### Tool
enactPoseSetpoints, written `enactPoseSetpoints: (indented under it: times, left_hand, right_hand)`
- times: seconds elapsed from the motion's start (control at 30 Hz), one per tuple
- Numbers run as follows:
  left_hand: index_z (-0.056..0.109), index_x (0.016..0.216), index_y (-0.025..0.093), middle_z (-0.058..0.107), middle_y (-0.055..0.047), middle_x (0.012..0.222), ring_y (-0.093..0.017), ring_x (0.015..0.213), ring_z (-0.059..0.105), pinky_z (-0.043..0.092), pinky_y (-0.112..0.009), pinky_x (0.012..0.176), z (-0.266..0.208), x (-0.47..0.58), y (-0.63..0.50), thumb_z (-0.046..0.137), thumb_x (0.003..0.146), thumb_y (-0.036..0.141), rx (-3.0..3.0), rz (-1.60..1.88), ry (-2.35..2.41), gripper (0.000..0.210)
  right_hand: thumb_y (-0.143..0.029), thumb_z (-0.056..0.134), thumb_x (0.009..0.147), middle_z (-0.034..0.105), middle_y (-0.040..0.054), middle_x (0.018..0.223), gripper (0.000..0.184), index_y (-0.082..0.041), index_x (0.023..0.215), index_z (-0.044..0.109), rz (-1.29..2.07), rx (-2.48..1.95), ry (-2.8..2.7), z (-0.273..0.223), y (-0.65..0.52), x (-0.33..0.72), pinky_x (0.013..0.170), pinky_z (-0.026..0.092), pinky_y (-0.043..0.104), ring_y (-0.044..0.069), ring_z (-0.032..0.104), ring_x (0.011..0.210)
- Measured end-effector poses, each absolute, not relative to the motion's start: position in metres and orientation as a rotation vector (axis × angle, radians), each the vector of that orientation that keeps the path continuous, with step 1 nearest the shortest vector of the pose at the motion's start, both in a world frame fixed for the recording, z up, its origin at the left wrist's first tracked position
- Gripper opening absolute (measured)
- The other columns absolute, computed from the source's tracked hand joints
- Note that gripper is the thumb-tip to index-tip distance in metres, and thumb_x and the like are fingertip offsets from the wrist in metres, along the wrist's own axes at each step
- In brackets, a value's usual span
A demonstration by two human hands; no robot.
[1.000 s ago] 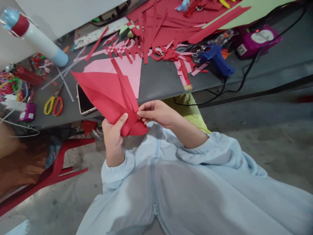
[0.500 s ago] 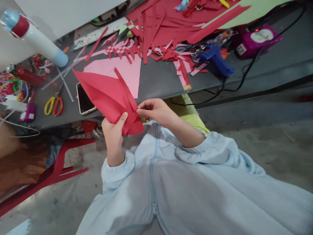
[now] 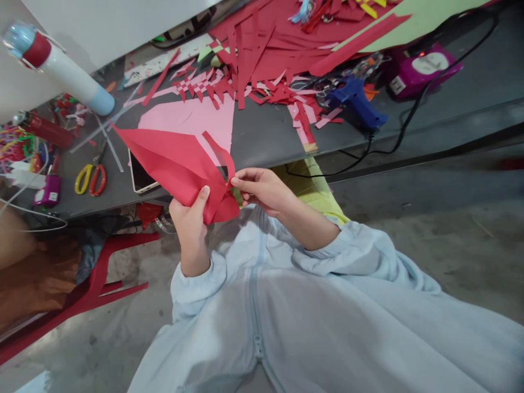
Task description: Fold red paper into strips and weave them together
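We count one dark table (image 3: 262,131), one light blue jacket (image 3: 311,305) on the person and one red chair (image 3: 94,278) at the lower left. One large pink sheet (image 3: 184,117) lies on the table, and one red sheet (image 3: 172,158) is held up over the table's near edge, covering part of the pink sheet and of one phone (image 3: 141,173). We see one white bottle (image 3: 69,73) at the left, two purple boxes, the bigger (image 3: 426,71) far right and the smaller (image 3: 48,191) far left, one blue glue gun (image 3: 358,101) and one pair of scissors (image 3: 97,173); the paper scraps (image 3: 241,82) are too many to count. The left hand (image 3: 190,218) is closed on the red sheet, thumb on top, fingers hidden beneath. The right hand (image 3: 264,191) is mostly closed, thumb and forefinger pinching one narrow strip (image 3: 216,147) of red paper that bows away from the sheet's edge, with a gap between; we cannot tell whether its lower end is joined to the sheet.
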State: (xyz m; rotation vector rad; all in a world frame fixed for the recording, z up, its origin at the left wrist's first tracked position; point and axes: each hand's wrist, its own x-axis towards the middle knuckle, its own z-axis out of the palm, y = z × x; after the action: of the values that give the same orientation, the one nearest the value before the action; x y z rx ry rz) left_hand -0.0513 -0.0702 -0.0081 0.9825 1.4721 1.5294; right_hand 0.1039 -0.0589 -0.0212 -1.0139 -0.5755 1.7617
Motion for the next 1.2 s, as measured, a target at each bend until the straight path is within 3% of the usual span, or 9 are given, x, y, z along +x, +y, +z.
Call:
enactPoseSetpoints:
  times: [0.27, 0.47, 0.63, 0.9, 1.0, 1.1, 1.2]
  left_hand:
    - [0.074, 0.083, 0.016, 0.077, -0.003, 0.086, -0.017, 0.076, 0.071, 0.059, -0.032, 0.079, -0.012, -0.054, -0.054, 0.092, 0.053, 0.028, 0.847, 1.552, 1.380, 0.037]
    - [0.075, 0.087, 0.015, 0.079, -0.006, 0.095, -0.020, 0.084, 0.073, 0.061, -0.033, 0.083, -0.008, -0.054, -0.035, 0.094, 0.049, 0.025, 0.775, 1.493, 1.283, 0.043]
    - [0.074, 0.089, 0.017, 0.079, -0.008, 0.098, -0.023, 0.090, 0.074, 0.061, -0.038, 0.089, -0.003, -0.049, -0.017, 0.094, 0.051, 0.029, 0.780, 1.451, 1.225, 0.045]
    - [0.071, 0.097, 0.020, 0.078, -0.009, 0.104, -0.024, 0.089, 0.075, 0.063, -0.035, 0.080, 0.005, -0.033, 0.024, 0.094, 0.050, 0.040, 0.822, 1.275, 1.100, 0.056]
    - [0.070, 0.099, 0.020, 0.077, -0.007, 0.096, -0.018, 0.075, 0.071, 0.060, -0.028, 0.068, 0.005, -0.023, 0.036, 0.094, 0.051, 0.044, 0.872, 1.194, 1.070, 0.059]
    - [0.069, 0.086, 0.019, 0.068, 0.000, 0.070, -0.010, 0.056, 0.059, 0.053, -0.022, 0.055, 0.000, -0.021, 0.049, 0.092, 0.056, 0.049, 0.903, 1.128, 1.094, 0.048]
    - [0.067, 0.076, 0.018, 0.064, 0.001, 0.066, -0.010, 0.057, 0.059, 0.052, -0.022, 0.057, -0.004, -0.030, 0.060, 0.087, 0.066, 0.049, 0.923, 1.189, 1.178, 0.039]
  right_hand:
    - [-0.047, 0.094, 0.049, 0.069, -0.0027, 0.067, 0.046, -0.016, 0.073, 0.067, 1.607, -1.050, -0.620, -0.022, -0.056, 0.116, 0.040, 0.049, 0.019, 0.002, 0.045, 0.042]
    - [-0.046, 0.090, 0.055, 0.061, -0.0056, 0.056, 0.041, -0.017, 0.073, 0.066, 1.496, -1.114, -0.805, -0.008, -0.053, 0.127, 0.043, 0.047, 0.020, 0.005, 0.049, 0.044]
    - [-0.043, 0.086, 0.059, 0.062, -0.0047, 0.057, 0.035, -0.018, 0.075, 0.068, 1.423, -1.120, -0.891, 0.004, -0.049, 0.137, 0.046, 0.046, 0.019, 0.006, 0.052, 0.051]
    - [-0.043, 0.086, 0.057, 0.066, -0.0021, 0.066, 0.036, -0.019, 0.076, 0.067, 1.352, -1.090, -0.892, 0.009, -0.025, 0.152, 0.053, 0.053, 0.022, 0.011, 0.061, 0.063]
    - [-0.043, 0.088, 0.054, 0.066, -0.0027, 0.069, 0.038, -0.019, 0.074, 0.065, 1.365, -1.078, -0.856, 0.011, -0.016, 0.155, 0.056, 0.055, 0.023, 0.010, 0.061, 0.063]
    - [-0.039, 0.087, 0.053, 0.065, -0.0029, 0.071, 0.035, -0.019, 0.071, 0.064, 1.379, -1.077, -0.806, 0.008, -0.006, 0.157, 0.061, 0.056, 0.023, 0.009, 0.061, 0.065]
    - [-0.036, 0.084, 0.056, 0.065, -0.0029, 0.070, 0.030, -0.019, 0.070, 0.064, 1.376, -1.115, -0.825, 0.000, 0.003, 0.157, 0.063, 0.054, 0.024, 0.009, 0.061, 0.066]
